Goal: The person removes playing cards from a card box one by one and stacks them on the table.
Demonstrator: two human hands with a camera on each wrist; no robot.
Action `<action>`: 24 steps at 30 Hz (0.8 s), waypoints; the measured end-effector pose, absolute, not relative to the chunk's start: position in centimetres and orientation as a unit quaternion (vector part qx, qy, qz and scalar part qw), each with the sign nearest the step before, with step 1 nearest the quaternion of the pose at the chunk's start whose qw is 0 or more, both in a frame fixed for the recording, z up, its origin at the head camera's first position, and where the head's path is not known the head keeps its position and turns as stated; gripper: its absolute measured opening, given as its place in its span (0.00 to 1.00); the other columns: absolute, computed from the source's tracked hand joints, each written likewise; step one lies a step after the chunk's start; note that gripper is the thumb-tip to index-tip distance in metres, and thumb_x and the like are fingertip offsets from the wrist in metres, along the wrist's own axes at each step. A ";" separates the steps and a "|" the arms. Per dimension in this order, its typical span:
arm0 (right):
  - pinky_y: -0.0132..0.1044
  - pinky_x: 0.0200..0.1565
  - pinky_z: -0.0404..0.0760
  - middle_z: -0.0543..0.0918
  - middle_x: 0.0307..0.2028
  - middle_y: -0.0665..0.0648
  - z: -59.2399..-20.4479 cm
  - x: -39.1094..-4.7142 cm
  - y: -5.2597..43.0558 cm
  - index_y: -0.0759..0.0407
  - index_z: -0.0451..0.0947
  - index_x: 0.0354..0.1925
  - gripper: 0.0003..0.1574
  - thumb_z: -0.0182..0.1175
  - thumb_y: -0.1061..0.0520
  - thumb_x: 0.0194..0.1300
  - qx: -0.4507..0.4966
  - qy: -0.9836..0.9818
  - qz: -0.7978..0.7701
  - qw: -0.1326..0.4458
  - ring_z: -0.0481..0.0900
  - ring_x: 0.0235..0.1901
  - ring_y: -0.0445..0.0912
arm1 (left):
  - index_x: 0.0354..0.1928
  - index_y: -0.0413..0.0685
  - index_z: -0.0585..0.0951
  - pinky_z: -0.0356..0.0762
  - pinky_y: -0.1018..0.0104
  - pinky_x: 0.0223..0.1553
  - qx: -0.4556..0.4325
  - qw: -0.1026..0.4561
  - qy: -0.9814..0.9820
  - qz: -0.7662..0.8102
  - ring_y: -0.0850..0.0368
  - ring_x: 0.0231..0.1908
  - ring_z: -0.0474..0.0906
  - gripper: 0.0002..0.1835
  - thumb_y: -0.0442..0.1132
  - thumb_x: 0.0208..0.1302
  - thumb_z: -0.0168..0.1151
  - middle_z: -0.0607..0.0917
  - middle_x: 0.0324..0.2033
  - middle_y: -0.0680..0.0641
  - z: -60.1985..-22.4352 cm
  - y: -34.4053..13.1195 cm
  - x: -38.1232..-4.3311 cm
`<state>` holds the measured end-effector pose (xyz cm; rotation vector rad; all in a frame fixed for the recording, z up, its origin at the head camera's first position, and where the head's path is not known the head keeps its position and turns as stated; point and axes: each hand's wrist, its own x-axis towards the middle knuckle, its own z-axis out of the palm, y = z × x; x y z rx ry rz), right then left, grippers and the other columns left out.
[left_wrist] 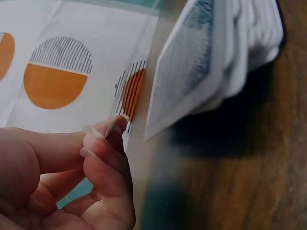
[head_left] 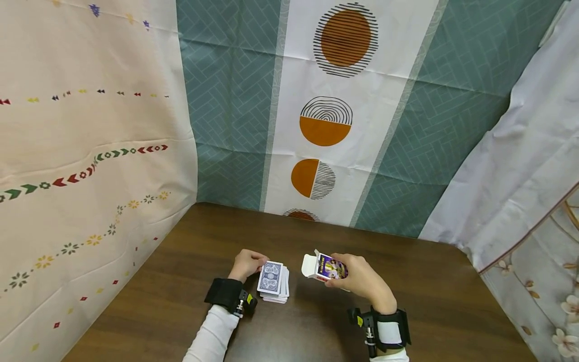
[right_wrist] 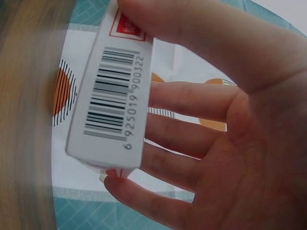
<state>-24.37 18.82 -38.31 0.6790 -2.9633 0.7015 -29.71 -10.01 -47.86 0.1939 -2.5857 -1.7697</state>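
Note:
A stack of playing cards [head_left: 271,278] with blue patterned backs lies on the table, its edges uneven. My left hand [head_left: 247,263] is beside the stack's far left corner. In the left wrist view its thumb and fingertips come together with nothing between them, a small gap away from the cards [left_wrist: 192,62]. My right hand [head_left: 362,279] grips a card box [head_left: 332,267], purple and white, above the table to the right of the stack. The box's white flap [head_left: 308,265] stands open toward the cards. A barcode side of the box [right_wrist: 112,96] shows in the right wrist view, thumb on one edge.
A dark brown wooden table [head_left: 434,291] spreads under both hands. Behind it hangs a teal and white cloth [head_left: 226,100] with orange circles. A cream patterned cloth [head_left: 90,201] borders the left, and white fabric [head_left: 511,166] the right.

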 end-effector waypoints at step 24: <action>0.35 0.38 0.77 0.83 0.45 0.60 -38.4 -24.2 18.5 0.68 0.75 0.56 0.41 0.76 0.49 0.47 0.217 -0.950 0.225 0.001 0.75 0.36 0.44 | 0.28 0.38 0.87 0.70 0.68 0.28 0.045 0.080 -0.876 -0.474 0.62 0.19 0.74 0.04 0.31 0.56 0.66 0.82 0.14 0.48 -49.0 -9.5 -29.7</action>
